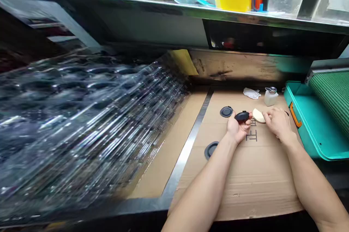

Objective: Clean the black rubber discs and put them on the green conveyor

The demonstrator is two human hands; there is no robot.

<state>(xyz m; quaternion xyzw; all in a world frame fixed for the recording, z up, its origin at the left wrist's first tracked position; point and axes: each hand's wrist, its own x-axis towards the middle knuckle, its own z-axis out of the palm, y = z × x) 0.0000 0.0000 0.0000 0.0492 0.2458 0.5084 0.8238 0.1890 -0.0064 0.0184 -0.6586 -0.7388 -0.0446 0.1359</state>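
Your left forearm (204, 184) and right forearm (313, 181) stretch over cardboard (259, 188). Your left hand (236, 127), palm up, has its fingers closed on a black disc (242, 116), held tilted. Your right hand (280, 123) has bent fingers at the near right edge of a pale pad (258, 115); whether they grip it, you cannot tell. Just left of your left hand lies a flat black lid (226, 111); a second lid (210, 150), partly hidden, sits nearer you, beside that forearm. Beyond your right hand stand a white bottle (271, 97) and, left of it, a crumpled white cloth (251, 93). Right of that hand is a teal tray (313, 134).
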